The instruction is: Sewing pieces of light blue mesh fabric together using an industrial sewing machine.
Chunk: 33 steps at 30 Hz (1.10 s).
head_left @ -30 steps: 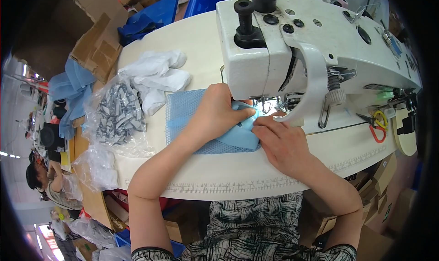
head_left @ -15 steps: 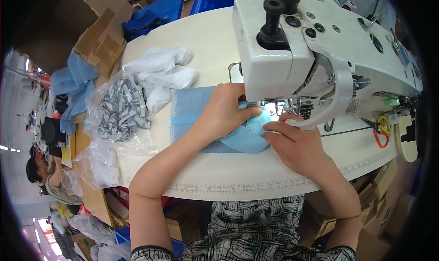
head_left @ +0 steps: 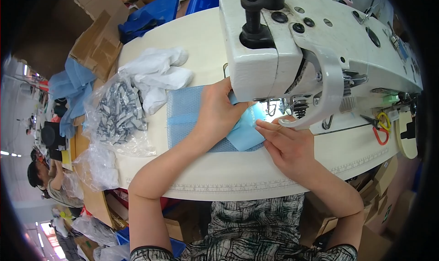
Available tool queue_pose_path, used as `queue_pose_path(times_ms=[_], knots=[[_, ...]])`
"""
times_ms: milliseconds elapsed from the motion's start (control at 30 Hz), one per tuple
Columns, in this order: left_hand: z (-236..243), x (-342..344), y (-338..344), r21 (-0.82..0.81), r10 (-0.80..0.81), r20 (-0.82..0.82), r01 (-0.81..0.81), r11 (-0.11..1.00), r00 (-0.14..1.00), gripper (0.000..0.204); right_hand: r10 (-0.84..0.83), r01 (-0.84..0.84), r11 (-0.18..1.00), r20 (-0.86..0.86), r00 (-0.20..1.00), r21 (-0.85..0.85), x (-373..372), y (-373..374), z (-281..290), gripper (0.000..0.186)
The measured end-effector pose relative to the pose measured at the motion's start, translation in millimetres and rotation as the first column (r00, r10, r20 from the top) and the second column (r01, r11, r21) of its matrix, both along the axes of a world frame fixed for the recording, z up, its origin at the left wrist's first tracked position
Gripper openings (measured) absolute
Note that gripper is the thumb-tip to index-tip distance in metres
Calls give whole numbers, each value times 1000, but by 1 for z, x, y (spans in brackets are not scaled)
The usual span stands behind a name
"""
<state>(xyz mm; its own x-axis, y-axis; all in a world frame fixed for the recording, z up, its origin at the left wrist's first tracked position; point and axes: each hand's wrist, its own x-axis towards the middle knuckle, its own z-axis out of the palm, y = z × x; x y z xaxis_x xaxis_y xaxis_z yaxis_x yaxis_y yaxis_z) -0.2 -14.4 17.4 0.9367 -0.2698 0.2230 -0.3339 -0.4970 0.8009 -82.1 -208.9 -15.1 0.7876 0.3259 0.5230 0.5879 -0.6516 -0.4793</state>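
A light blue fabric piece with printing lies over a blue mesh panel beneath the needle area of a white sewing machine. My left hand holds the fabric piece from the left, thumb toward the presser foot and fingertips partly hidden by the machine head. My right hand is on the piece's right edge, its curled fingers close together and pressing it just below the foot. The lit metal foot sits between and above my hands.
At left are white cloths, a bag of grey tags, cardboard and blue fabric. Scissors lie at right. A blue bin stands behind the table. A co-worker is at far left.
The light blue piece has shifted and lies flatter, showing more printing. My left thumb has slid nearer the foot, and my right fingers have repositioned on the piece's edge.
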Motion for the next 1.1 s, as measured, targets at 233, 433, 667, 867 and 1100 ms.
queue_pose_path(times_ms=[233,433,667,867,1100], knots=[[-10,6,5,69,-52,-94,58,996,994,37,-13,17,996,53,999,-90,-4,0,-3,30],[-10,5,3,74,-72,-108,80,994,992,42,-15,36,983,118,993,-180,-7,2,-2,29],[-14,7,1,99,-80,-66,86,991,995,41,40,15,958,182,983,-287,-9,0,-4,31],[-17,8,1,147,-70,-66,79,986,995,44,41,17,955,188,981,-296,-10,1,-5,31],[-14,7,2,166,-66,-57,74,983,996,43,30,16,967,176,984,-256,-9,2,-4,30]])
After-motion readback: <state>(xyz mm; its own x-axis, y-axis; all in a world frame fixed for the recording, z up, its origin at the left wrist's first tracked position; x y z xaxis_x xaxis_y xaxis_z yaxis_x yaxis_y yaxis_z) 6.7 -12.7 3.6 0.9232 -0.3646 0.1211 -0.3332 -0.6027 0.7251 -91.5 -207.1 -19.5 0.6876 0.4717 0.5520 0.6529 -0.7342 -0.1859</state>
